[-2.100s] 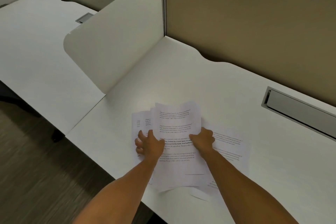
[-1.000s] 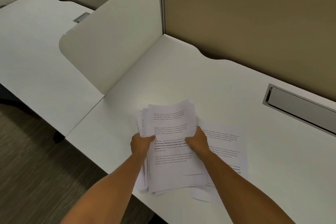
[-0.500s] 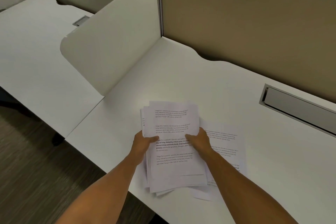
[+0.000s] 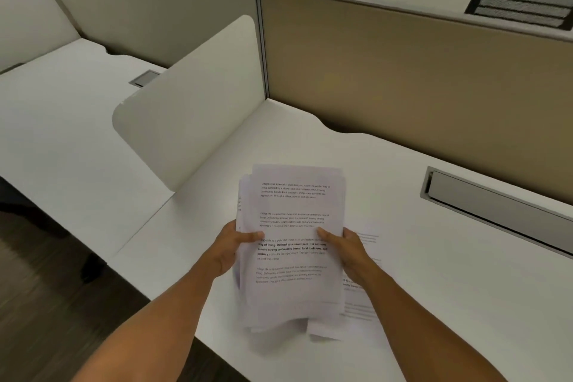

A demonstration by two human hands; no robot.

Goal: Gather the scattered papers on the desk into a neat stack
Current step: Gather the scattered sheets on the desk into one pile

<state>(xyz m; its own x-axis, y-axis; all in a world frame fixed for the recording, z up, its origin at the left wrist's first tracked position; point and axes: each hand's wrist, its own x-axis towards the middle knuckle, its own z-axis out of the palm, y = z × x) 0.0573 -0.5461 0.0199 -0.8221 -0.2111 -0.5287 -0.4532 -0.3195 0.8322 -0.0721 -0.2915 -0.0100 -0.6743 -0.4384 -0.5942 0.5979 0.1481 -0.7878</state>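
A bundle of white printed papers (image 4: pixel 294 205) is held over the white desk (image 4: pixel 449 273), near its front edge. My left hand (image 4: pixel 231 250) grips the bundle's left side, thumb on top. My right hand (image 4: pixel 344 246) grips the right side the same way. The sheets are roughly aligned, but their lower ends sag and fan out unevenly. One more printed sheet (image 4: pixel 364 298) lies flat on the desk under my right forearm, partly hidden by the bundle and the arm.
A white curved divider (image 4: pixel 192 108) stands left of the papers. A tan partition wall (image 4: pixel 418 77) runs along the back. A grey cable tray slot (image 4: pixel 496 208) is set into the desk at the right. The desk's front edge drops to dark flooring (image 4: pixel 46 304).
Both hands went from pressing flat on the spread sheets to gripping the bundle's sides. The bundle has tightened and risen off the desk, leaving one sheet behind. The view tilted up.
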